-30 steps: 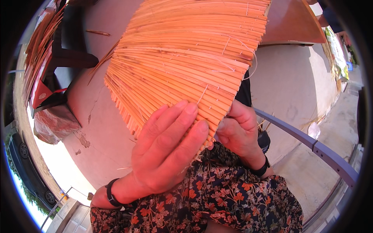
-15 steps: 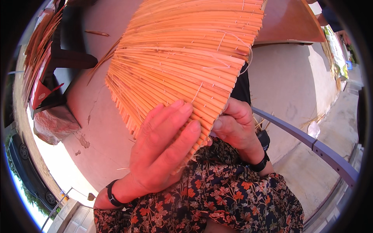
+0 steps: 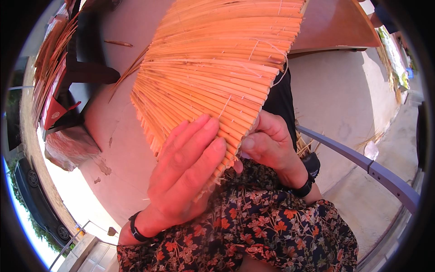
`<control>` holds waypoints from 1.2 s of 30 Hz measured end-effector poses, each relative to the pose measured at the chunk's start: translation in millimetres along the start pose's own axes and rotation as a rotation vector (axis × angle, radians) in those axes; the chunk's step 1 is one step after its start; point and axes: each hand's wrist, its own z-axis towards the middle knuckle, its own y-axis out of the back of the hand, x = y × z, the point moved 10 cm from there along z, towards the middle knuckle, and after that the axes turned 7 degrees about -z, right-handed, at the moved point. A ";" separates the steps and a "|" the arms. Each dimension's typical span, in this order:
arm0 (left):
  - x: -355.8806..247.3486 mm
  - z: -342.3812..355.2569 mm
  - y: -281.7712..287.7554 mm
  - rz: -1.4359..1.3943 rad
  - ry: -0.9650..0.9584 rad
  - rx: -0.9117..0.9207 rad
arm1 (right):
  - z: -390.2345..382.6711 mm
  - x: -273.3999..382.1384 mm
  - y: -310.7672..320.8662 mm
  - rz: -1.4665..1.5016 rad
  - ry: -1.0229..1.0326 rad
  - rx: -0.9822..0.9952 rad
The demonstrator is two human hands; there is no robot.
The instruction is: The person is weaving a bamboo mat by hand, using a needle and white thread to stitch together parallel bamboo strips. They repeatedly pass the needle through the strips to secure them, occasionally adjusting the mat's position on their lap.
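A fan-shaped mat of orange straw-like stems [image 3: 204, 77], stitched side by side with pale thread, spreads above my lap. My left hand [image 3: 186, 167] lies over its near end, fingers stretched on the upper face and thumb out of sight, gripping it. At the mat's right edge, my right hand [image 3: 272, 143] is closed, thumb and forefinger bent against the stem ends; other fingertips reach beneath. A small pale bit shows by those fingertips, too small to name. A loose loop of thread [image 3: 285, 68] hangs off the right edge farther up.
A purple-grey curved bar [image 3: 358, 156] runs along my right side. Dark furniture [image 3: 90, 72] stands at the left beside a bundle of dry stems [image 3: 52, 68]. A brown panel [image 3: 335, 27] is at the far right. Loose stems lie on the floor [image 3: 108, 122].
The view has shifted slightly, so the surroundings sit a little farther right. Both hands keep nearly the same places on the mat.
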 end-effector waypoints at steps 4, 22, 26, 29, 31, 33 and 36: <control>-6.7 6.0 5.7 -0.021 0.010 0.010 | 1.2 5.8 -5.6 0.030 -0.033 -0.005; 50.8 3.9 140.8 -0.493 0.540 -0.617 | 38.3 117.5 -91.9 -0.865 0.385 0.071; 56.2 -4.6 135.5 -0.487 0.580 -0.609 | 64.0 98.7 -104.7 -0.798 0.406 0.074; 59.5 5.3 120.7 -0.508 0.586 -0.584 | 78.0 78.2 -88.0 -0.691 0.214 0.023; 60.4 16.4 107.9 -0.522 0.590 -0.562 | 83.0 76.3 -77.7 -0.664 0.278 -0.010; 61.6 26.0 100.8 -0.530 0.600 -0.543 | 86.7 78.2 -70.0 -0.649 0.308 -0.046; 65.0 28.3 99.0 -0.540 0.600 -0.545 | 92.2 75.7 -65.6 -0.636 0.277 -0.073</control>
